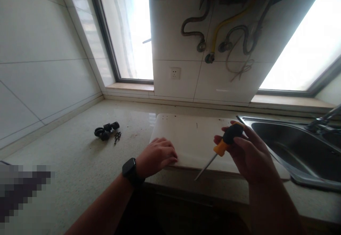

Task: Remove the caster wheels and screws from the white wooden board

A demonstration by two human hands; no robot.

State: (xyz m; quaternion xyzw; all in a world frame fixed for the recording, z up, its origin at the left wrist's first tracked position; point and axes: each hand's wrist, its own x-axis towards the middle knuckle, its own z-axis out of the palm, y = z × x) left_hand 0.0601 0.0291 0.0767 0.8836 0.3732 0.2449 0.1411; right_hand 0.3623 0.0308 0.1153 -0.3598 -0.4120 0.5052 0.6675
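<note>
A screwdriver with a black and orange handle is in my right hand. My fingers are wrapped round the handle, and its metal shaft slants down to the left, with the tip over the board's front edge. My left hand, with a dark watch on the wrist, rests on the front left part of a white board. Its fingers lie bent over the surface, close to the front edge. Small holes show in the board's far left corner. The board lies flat on the counter, partly hidden by my right hand.
Several black casters lie on the speckled counter at left, beside a small pile of dark screws. A steel sink with a tap is at right. Hoses and a socket are on the wall.
</note>
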